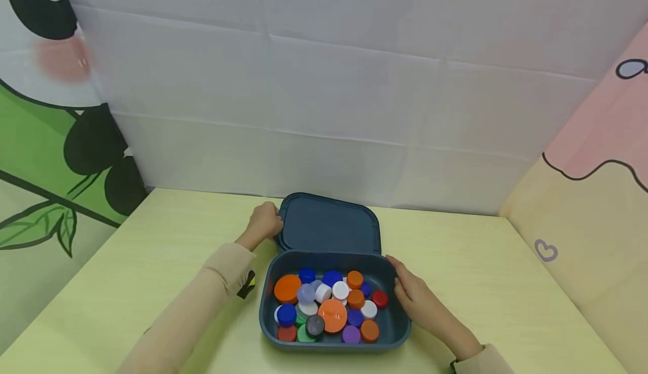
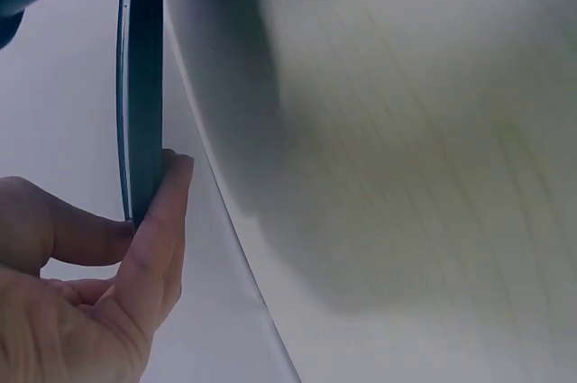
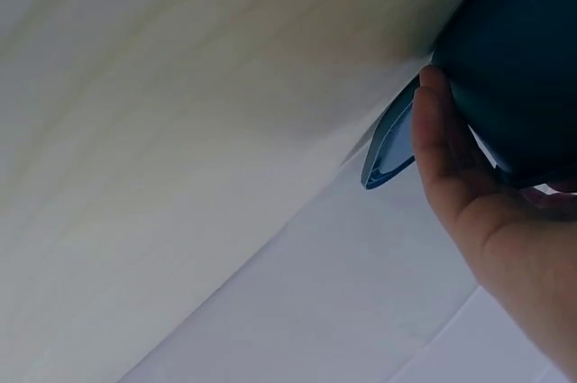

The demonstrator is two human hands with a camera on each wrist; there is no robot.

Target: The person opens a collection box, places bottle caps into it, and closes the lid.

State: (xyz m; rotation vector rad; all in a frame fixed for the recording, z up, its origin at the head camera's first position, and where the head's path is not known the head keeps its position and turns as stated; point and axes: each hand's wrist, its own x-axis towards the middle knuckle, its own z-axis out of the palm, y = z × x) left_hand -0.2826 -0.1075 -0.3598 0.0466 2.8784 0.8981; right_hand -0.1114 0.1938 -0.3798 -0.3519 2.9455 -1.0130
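A dark blue-grey plastic box (image 1: pixel 336 347) stands on the table, holding many loose bottle caps in orange, blue, white, red, green, purple and grey. Behind it the matching lid (image 1: pixel 329 225) is tilted up, its lower edge by the box's back rim. My left hand (image 1: pixel 265 222) pinches the lid's left edge between thumb and fingers, as the left wrist view also shows. At the box's right side, my right hand (image 1: pixel 417 298) grips the wall, fingers along the outside and thumb at the rim. In the right wrist view the box's outer wall (image 3: pixel 523 59) hides part of the thumb.
The pale wood-grain table (image 1: pixel 202 222) ends at a white sheeted wall (image 1: pixel 334 81). Printed side panels, one green (image 1: pixel 30 132) and one pink and cream (image 1: pixel 597 205), flank it. A small black and yellow item (image 1: pixel 247 285) shows beside the left sleeve.
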